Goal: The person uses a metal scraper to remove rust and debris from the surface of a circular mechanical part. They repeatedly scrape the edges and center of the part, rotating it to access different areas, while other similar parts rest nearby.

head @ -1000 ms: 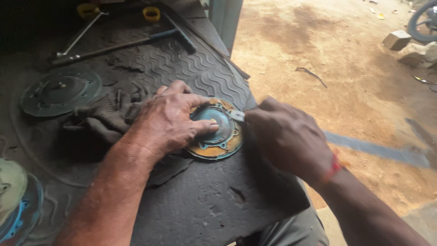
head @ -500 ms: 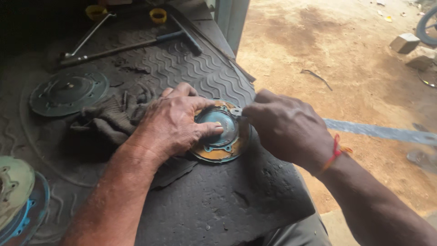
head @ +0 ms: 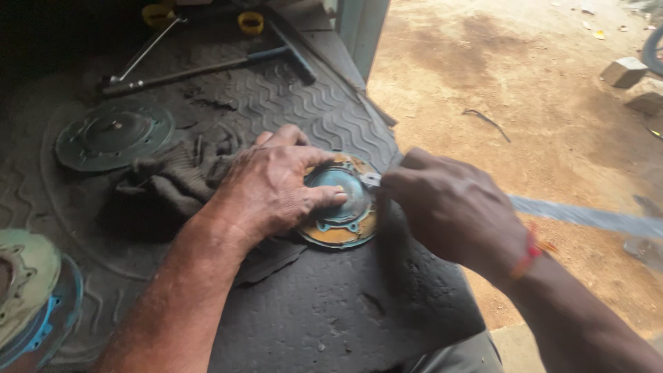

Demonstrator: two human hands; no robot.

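1. Round metal cover plate [head: 343, 220] lies flat on the dark ribbed rubber mat [head: 290, 103] that covers the counter, close to the mat's right edge and just beside a crumpled dark rag [head: 169, 179].
2. The left hand [head: 273, 186] presses down on the plate with spread fingers, the thumb laid across its raised centre; it pins the plate rather than gripping it.
3. The right hand [head: 449, 207] is clenched around a small metal blade [head: 371, 179], whose tip touches the plate's upper right rim.
4. Risk, as a judgement: the blade tip sits very near the left thumb, so a slip off the rim could run it into that thumb. Pushing hard on a flat, smooth rim would cause it.
5. Another risk: the plate rests near the mat's edge, so a sideways shove could slide it toward the sandy ground [head: 525, 90] if the left hand eased its pressure.
6. The plate shows a teal-blue domed middle with small bolt holes around it, and an outer ring coated in patchy orange-brown residue, thickest along the lower edge.
7. A similar grey disc [head: 114, 135] lies well apart at the upper left, and a long-handled hammer [head: 207, 65] rests beyond it.
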